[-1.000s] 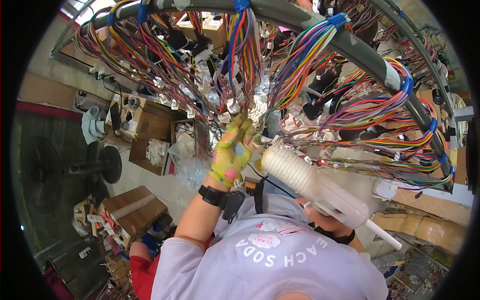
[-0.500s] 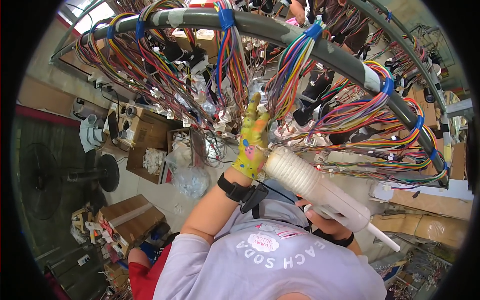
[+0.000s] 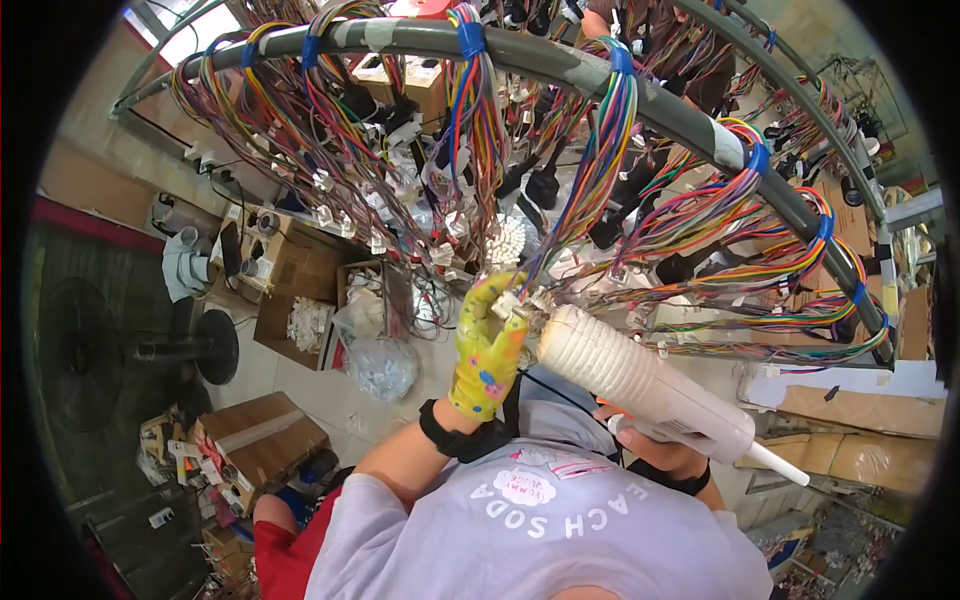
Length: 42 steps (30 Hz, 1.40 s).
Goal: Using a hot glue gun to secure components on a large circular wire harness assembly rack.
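A yellow patterned glove covers my left hand (image 3: 484, 360), whose thumb and fingers pinch a white wire connector (image 3: 508, 304). This connector hangs at the lower end of a multicoloured wire bundle (image 3: 607, 140) tied to the curved grey rail (image 3: 540, 62). My bare right hand (image 3: 655, 450) is wrapped round the handle of a white glue gun (image 3: 640, 380); the gun's body hides some of its fingers. Ribbed white wrapping covers the front of the gun, and its nose points at the connector, close beside it. From its rear sticks out a white glue stick (image 3: 782, 465).
More wire bundles (image 3: 480, 120) hang along the rail under blue tape. To the left are an open carton (image 3: 290, 325), a clear plastic bag (image 3: 380, 365), a closed box (image 3: 260, 440) and a black fan (image 3: 215, 345). Flat cardboard (image 3: 840, 410) lies at the right.
My left hand has come down and back from among the hanging wires, and its fingers have closed on a connector, drawing its bundle nearer. The glue gun has shifted slightly right and down.
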{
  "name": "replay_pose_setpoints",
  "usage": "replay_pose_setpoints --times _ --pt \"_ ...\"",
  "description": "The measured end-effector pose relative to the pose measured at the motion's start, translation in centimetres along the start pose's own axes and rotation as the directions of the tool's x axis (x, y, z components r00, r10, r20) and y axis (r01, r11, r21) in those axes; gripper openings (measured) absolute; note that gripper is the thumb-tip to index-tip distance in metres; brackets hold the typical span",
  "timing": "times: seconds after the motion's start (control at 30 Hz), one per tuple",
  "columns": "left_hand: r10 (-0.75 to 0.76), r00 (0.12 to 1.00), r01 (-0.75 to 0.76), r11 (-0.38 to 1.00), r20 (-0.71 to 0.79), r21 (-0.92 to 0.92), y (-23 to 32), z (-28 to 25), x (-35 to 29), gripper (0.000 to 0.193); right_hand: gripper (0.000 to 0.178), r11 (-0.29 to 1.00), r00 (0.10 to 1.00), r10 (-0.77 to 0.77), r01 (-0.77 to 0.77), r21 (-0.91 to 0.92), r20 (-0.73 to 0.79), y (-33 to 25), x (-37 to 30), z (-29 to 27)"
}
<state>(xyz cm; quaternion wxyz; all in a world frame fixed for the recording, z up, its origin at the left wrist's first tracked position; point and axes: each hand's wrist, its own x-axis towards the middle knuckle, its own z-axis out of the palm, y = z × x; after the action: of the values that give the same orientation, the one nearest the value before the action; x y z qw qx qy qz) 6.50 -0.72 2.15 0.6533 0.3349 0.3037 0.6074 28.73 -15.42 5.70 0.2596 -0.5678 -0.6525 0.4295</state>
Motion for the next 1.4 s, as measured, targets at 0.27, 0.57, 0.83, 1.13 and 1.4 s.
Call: replay_pose_setpoints --times 0.27,0.57,0.83,1.13,1.4 --pt "-0.081 0.981 0.048 0.982 0.178 0.184 5.9 -1.1 -3.5 0.028 0.062 0.970 0.997 -0.072 0.078 -0.231 0.032 -3.2 1.0 -1.4" --pt "-0.141 0.875 -0.048 0.926 0.463 0.373 11.3 0.3 -4.6 0.028 0.057 0.864 0.888 -0.439 0.459 0.207 -0.135 -8.0 4.6 -1.8" --pt "-0.204 0.810 -0.124 0.857 0.550 0.501 12.6 0.9 -4.5 0.043 0.064 0.844 0.841 -0.534 0.537 -0.011 0.091 -9.7 6.7 -2.0" --pt "-0.278 0.823 -0.037 0.845 0.496 0.534 13.2 1.0 -5.0 0.036 0.041 0.768 0.746 -0.640 0.622 -0.150 -0.182 -11.0 6.6 -1.6" --pt "-0.228 0.870 -0.160 0.710 0.438 0.685 9.8 0.0 -4.0 0.025 0.052 0.722 0.909 -0.389 0.401 0.563 -0.149 -12.4 6.9 -1.2"
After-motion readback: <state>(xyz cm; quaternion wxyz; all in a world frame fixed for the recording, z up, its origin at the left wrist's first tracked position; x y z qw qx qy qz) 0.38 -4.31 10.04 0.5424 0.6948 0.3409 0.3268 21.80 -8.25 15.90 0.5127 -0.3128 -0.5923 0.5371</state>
